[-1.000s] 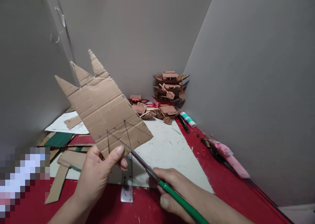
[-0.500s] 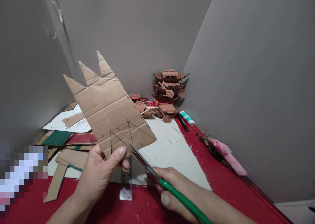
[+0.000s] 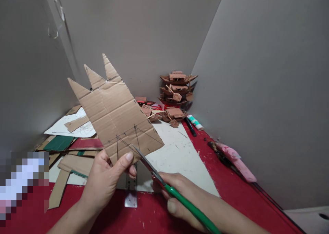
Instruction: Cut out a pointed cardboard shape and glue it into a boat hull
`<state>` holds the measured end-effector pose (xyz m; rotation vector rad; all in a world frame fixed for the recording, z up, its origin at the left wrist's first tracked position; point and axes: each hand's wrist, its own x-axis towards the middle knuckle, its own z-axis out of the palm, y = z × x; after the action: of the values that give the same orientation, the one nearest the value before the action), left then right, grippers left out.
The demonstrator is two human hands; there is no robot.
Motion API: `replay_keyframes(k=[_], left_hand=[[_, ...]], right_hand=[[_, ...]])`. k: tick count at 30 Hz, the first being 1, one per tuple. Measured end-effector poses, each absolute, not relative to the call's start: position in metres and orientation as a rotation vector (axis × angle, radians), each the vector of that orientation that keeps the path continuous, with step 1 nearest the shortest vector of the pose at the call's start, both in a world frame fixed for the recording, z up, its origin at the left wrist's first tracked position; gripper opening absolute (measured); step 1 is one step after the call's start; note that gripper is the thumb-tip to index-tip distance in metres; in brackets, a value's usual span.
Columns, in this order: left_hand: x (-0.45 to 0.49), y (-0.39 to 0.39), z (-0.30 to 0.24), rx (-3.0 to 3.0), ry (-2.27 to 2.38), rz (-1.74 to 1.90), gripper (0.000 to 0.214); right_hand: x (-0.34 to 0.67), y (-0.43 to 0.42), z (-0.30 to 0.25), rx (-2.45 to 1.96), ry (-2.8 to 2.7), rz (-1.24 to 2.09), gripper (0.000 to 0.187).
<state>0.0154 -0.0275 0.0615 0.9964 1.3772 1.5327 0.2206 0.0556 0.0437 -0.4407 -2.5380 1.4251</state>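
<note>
My left hand (image 3: 105, 179) pinches the lower edge of a brown cardboard sheet (image 3: 115, 114) and holds it up, tilted; the sheet has three pointed tips at its top and pencil lines drawn near its bottom. My right hand (image 3: 180, 199) grips green-handled scissors (image 3: 164, 186). Their blades reach up-left into the sheet's lower edge, along a drawn line just right of my left thumb.
A red table (image 3: 241, 196) holds a white board (image 3: 177, 151), a metal ruler (image 3: 131, 192), cardboard scraps (image 3: 74, 158) at left, stacked cardboard model boats (image 3: 177, 90) in the corner, a glue stick (image 3: 195, 122), a black pen (image 3: 190, 127) and a pink-handled tool (image 3: 236, 162). Grey walls enclose it.
The cardboard has shifted slightly to the right and turned a little. The scissor blades now reach less far up the drawn line. Both hands keep their grips.
</note>
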Motion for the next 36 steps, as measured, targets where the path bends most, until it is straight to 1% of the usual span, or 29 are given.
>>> replay_keyframes(k=[11, 16, 27, 36], left_hand=[[0.0128, -0.0268, 0.0588, 1.04, 1.392, 1.518, 0.031], [0.0126, -0.0268, 0.0576, 1.039, 1.361, 1.529, 0.028], [0.0158, -0.0263, 0.0609, 0.999, 1.329, 1.527, 0.03], [0.0148, -0.0269, 0.0628, 1.052, 1.347, 1.518, 0.032]], right_hand=[[0.2241, 0.0584, 0.0479, -0.519, -2.606, 1.415, 0.063], [0.2248, 0.0577, 0.0491, -0.537, -2.595, 1.503, 0.065], [0.2224, 0.0548, 0.0528, -0.516, -2.513, 1.611, 0.058], [0.2216, 0.0537, 0.048, -0.558, -2.456, 1.594, 0.056]])
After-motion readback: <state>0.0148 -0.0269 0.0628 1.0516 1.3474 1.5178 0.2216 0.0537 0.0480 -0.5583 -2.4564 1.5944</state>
